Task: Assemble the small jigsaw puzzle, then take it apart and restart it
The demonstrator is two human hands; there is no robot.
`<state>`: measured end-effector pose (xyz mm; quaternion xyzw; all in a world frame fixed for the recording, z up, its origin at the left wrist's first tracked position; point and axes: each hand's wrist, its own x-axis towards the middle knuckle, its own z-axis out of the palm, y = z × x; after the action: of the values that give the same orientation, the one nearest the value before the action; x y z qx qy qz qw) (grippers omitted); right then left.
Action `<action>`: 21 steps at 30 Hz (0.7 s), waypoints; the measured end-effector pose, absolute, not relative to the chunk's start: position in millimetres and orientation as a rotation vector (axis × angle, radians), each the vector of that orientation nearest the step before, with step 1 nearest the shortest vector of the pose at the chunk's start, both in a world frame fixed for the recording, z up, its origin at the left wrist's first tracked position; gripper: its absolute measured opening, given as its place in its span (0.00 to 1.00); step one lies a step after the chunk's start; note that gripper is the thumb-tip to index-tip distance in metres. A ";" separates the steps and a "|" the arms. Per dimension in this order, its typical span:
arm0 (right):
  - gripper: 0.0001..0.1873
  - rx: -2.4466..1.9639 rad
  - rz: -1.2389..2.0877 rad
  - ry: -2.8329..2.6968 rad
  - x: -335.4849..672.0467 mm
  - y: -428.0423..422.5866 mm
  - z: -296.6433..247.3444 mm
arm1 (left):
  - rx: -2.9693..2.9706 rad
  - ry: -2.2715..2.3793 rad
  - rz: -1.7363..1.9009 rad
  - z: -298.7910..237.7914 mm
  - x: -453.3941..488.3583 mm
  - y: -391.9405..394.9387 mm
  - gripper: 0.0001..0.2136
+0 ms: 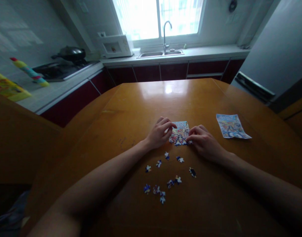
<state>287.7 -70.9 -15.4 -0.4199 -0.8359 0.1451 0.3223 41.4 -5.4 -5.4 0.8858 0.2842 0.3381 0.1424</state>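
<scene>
A small, partly assembled colourful jigsaw puzzle [179, 132] lies on the wooden table [146, 105]. My left hand [158, 133] rests at its left edge, fingers curled with the tips touching the puzzle. My right hand [202, 141] sits at its lower right corner, fingers bent and pressed together on the edge there. Whether a piece is under them I cannot make out. Several loose puzzle pieces [163, 179] are scattered on the table between my forearms, nearer to me.
A printed picture sheet [231, 126] lies on the table to the right. Behind the table runs a kitchen counter with a sink and tap [165, 42], a microwave [115, 46] and a wok on a stove [70, 54]. A fridge [271, 62] stands at the right.
</scene>
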 end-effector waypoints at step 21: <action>0.11 -1.143 0.318 -1.974 298.3 -65.6 -20.9 | 2.501 0.879 0.617 70.4 11.1 -46.0 0.09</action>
<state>298.3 -65.6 -20.9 -0.4533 -0.7829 0.1263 0.4070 11.1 -46.0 70.4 0.8987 0.3157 0.2218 0.2083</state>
